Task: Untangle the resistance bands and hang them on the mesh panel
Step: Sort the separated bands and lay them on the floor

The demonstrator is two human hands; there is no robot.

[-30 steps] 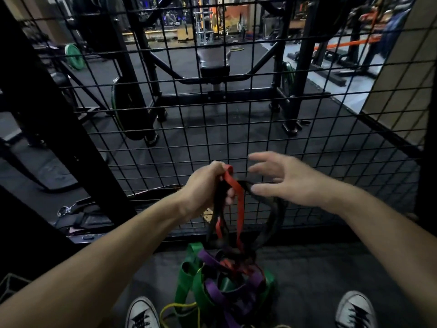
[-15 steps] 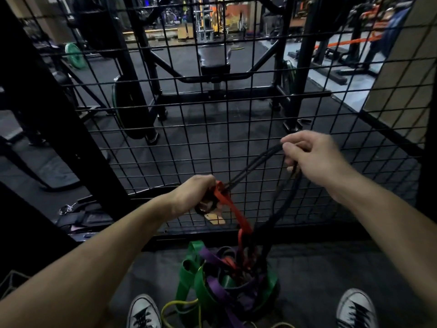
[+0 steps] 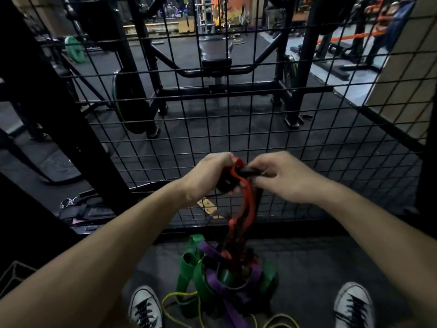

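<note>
My left hand [image 3: 208, 174] grips the top of a red band [image 3: 246, 202] together with a bunched black band [image 3: 250, 172]. Close beside it, my right hand [image 3: 283, 176] pinches the same black band at chest height. Both bands hang down in front of the black mesh panel [image 3: 307, 129] into a tangled pile of bands [image 3: 222, 278], green, purple, red and black, on the floor between my shoes. A thin yellow band [image 3: 182, 297] loops out of the pile's front. No band is seen hanging on the panel.
My two white sneakers [image 3: 144, 306] stand either side of the pile. A black post [image 3: 54, 114] rises at the left, with straps and a clip [image 3: 68, 202] at its foot. Gym racks, a bench and weight plates stand beyond the mesh.
My right hand, which had pulled the black band up and to the right, has come back down next to my left hand. My left hand has risen slightly, still holding the bands.
</note>
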